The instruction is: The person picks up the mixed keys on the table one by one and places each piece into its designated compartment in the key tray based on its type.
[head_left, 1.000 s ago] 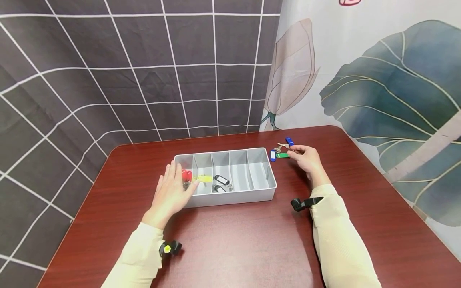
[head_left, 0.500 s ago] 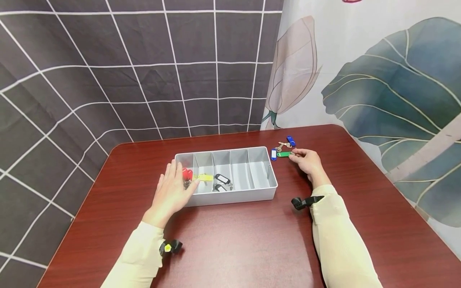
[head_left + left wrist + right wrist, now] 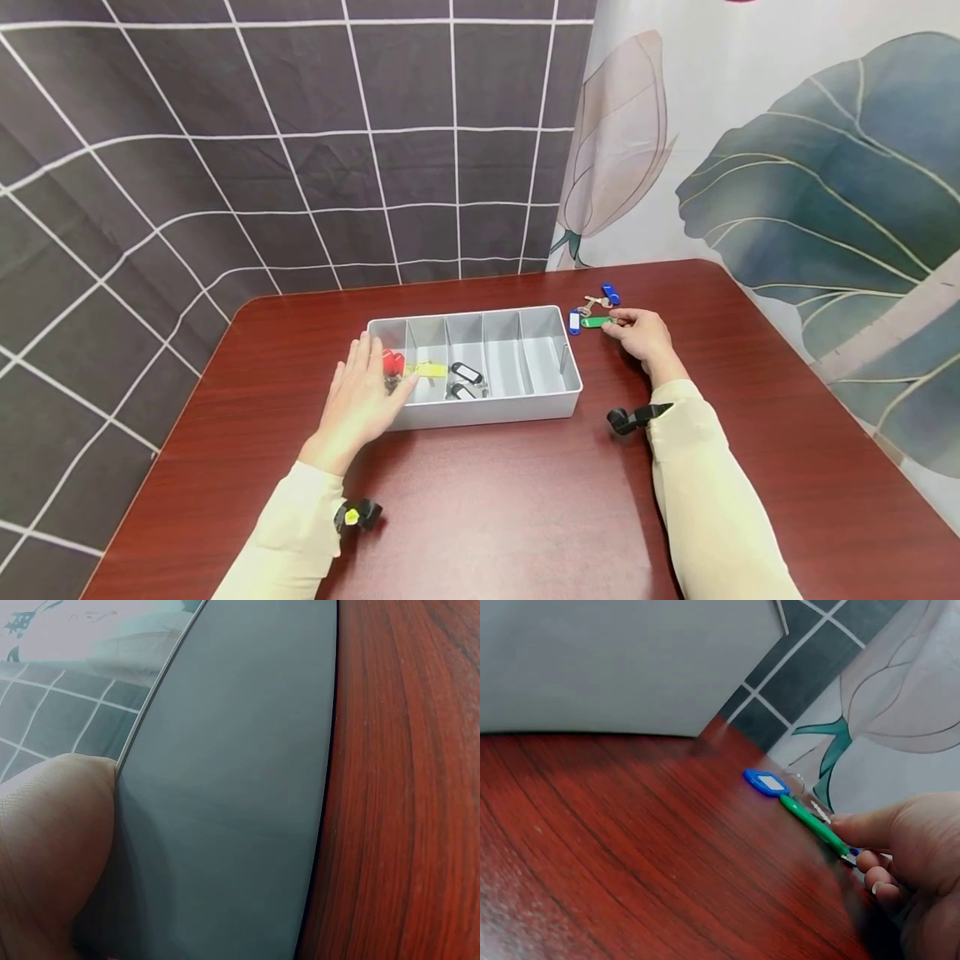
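Observation:
My right hand (image 3: 641, 337) pinches the right end of a green key tag (image 3: 595, 322) between thumb and fingers; in the right wrist view the tag (image 3: 814, 825) points away from the fingertips, just above or on the table. What hangs from its held end is mostly hidden. Beside it lie a blue key tag (image 3: 574, 322), a second blue tag (image 3: 611, 293) and keys (image 3: 597, 301). With fingers straight, my left hand (image 3: 358, 400) rests on the left end of a grey divided tray (image 3: 487, 411), its thumb over the front rim.
Red key tags (image 3: 393, 362) lie in the tray's leftmost compartment. A yellow tag (image 3: 431, 370) is in the second, black tags (image 3: 467, 372) in the third. The reddish-brown table (image 3: 480, 508) ends at hanging cloths, one a dark grid (image 3: 300, 167), one with printed leaves.
My right fingertips have come down slightly from near the far blue tag to the green tag's end. The left hand stays on the tray; the head view shifts a little.

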A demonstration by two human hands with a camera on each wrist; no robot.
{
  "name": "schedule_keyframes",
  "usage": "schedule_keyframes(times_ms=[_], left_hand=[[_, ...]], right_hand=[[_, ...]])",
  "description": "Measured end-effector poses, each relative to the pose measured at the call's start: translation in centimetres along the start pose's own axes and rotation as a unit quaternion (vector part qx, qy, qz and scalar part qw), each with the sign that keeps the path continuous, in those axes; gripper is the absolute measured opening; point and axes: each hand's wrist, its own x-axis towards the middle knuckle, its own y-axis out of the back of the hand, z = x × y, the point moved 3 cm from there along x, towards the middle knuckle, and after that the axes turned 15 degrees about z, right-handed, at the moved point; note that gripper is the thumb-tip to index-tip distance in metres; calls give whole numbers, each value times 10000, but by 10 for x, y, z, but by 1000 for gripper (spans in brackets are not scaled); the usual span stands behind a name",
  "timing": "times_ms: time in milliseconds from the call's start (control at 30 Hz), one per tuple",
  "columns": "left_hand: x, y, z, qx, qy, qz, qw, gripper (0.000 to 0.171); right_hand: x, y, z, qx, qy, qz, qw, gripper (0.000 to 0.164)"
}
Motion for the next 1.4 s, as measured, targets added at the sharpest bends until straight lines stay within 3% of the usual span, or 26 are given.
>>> schedule_keyframes(times_ms=[467, 1067, 1400], left_hand=[[-1, 0, 1, 19, -22, 12, 10000, 90], [1, -1, -1, 32, 28, 55, 10000, 92], [1, -1, 0, 42, 1, 43, 10000, 91]], right_hand=[[1, -2, -1, -565, 63, 154, 9983, 35], [-3, 2, -7, -775, 18, 109, 9969, 27], [-4, 2, 0, -566, 38, 174, 9982, 26]])
